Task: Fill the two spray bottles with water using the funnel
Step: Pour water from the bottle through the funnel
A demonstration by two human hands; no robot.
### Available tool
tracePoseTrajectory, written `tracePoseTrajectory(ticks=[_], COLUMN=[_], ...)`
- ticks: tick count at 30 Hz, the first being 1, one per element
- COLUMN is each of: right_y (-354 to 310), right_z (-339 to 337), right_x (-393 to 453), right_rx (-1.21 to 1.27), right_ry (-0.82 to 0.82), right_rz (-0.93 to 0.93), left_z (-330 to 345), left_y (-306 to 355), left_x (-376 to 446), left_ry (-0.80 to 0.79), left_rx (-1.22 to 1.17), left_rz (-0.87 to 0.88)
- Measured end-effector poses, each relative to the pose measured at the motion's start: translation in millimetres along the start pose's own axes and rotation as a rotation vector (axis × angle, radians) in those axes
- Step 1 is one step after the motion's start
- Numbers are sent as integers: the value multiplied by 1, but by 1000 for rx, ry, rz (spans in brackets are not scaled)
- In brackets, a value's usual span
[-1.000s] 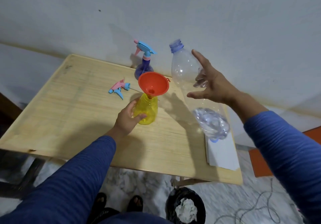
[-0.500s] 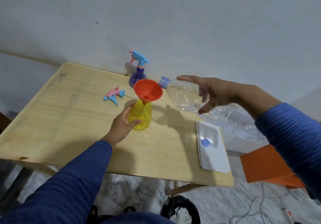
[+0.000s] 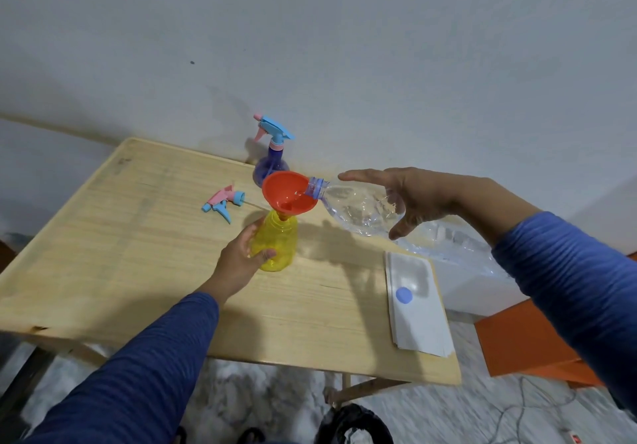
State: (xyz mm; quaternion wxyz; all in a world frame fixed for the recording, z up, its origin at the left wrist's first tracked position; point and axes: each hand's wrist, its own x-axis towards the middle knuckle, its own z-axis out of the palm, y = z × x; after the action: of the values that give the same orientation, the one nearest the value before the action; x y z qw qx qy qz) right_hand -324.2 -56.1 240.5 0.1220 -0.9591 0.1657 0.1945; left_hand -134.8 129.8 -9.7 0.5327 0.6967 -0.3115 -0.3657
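A yellow spray bottle (image 3: pixel 277 241) without its head stands on the wooden table (image 3: pixel 138 237), and my left hand (image 3: pixel 241 257) grips its side. An orange funnel (image 3: pixel 289 192) sits in its neck. My right hand (image 3: pixel 410 195) holds a large clear water bottle (image 3: pixel 358 209) tipped nearly flat, its open mouth over the funnel's rim, water running in. A purple spray bottle (image 3: pixel 269 164) with its blue and pink trigger head on stands behind the funnel by the wall. A loose pink and blue trigger head (image 3: pixel 223 201) lies to the left.
A white stack of paper (image 3: pixel 420 319) lies at the table's right edge with a blue bottle cap (image 3: pixel 404 295) on it. An orange box (image 3: pixel 517 343) sits on the floor at right. A black bin (image 3: pixel 351 426) stands below the table's front edge.
My right hand has tipped the water bottle from upright to nearly flat and brought its mouth to the funnel. The left hand has stayed on the yellow bottle.
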Motion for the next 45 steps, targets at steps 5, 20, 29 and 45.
tracePoseTrajectory(ticks=[5, 20, 29, 45], right_y=[-3, -6, -5, 13], right_z=[-5, -14, -15, 26], right_x=[-2, -5, -5, -4], right_rx=[-18, -74, -86, 211], right_ry=[-12, -39, -44, 245], right_rz=[8, 54, 50, -68], left_z=[0, 2, 3, 1], left_y=[4, 10, 9, 9], left_x=[-4, -6, -6, -8], left_ry=[8, 10, 22, -1], left_rx=[-7, -31, -5, -48], left_rz=[25, 18, -2, 17])
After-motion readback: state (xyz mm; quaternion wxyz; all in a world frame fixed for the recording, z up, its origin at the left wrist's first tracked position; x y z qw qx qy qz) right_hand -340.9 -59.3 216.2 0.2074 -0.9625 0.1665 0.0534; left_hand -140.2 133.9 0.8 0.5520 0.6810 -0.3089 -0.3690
